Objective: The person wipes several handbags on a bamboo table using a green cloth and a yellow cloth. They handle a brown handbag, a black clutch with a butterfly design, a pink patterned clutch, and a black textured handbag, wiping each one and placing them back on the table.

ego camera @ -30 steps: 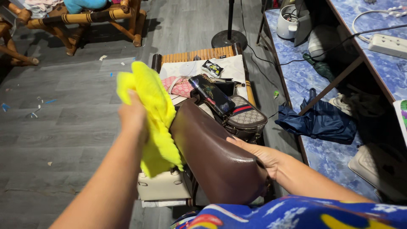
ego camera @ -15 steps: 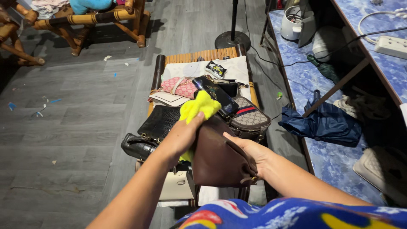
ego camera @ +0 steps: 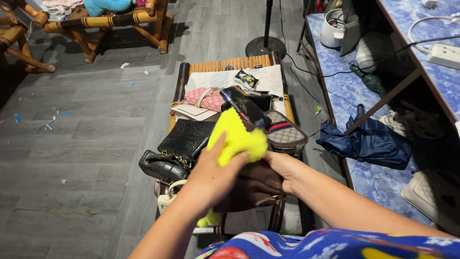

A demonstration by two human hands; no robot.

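Left hand (ego camera: 215,172) comes in from seven o'clock, forearm angled up toward the middle of the view, fingers curled and clamped on a bright yellow cloth (ego camera: 238,137). The cloth bunches up above the knuckles and presses down onto the brown leather bag (ego camera: 253,184); a small tail of it hangs out below the wrist. Right hand (ego camera: 283,169) reaches in from four o'clock, fingers wrapped over the bag's right edge, gripping it and holding it propped on the near end of the bamboo bench (ego camera: 225,63).

The brown bag sits dead centre, just below the middle of the view, its top hidden by the cloth. At nine o'clock from it, touching or nearly so, lies a black crocodile-textured bag (ego camera: 186,138), with a black handbag (ego camera: 162,166) below that. At one o'clock, just beside it, a patterned bag with a red and blue stripe (ego camera: 285,133). Further up at twelve, a pink purse (ego camera: 207,98) and a dark glossy wallet (ego camera: 244,105).

The bench is crowded from edge to edge. Left of it, grey plank floor (ego camera: 91,134) lies open. Right, a narrow strip, then a crumpled navy cloth (ego camera: 369,139) under a table frame.
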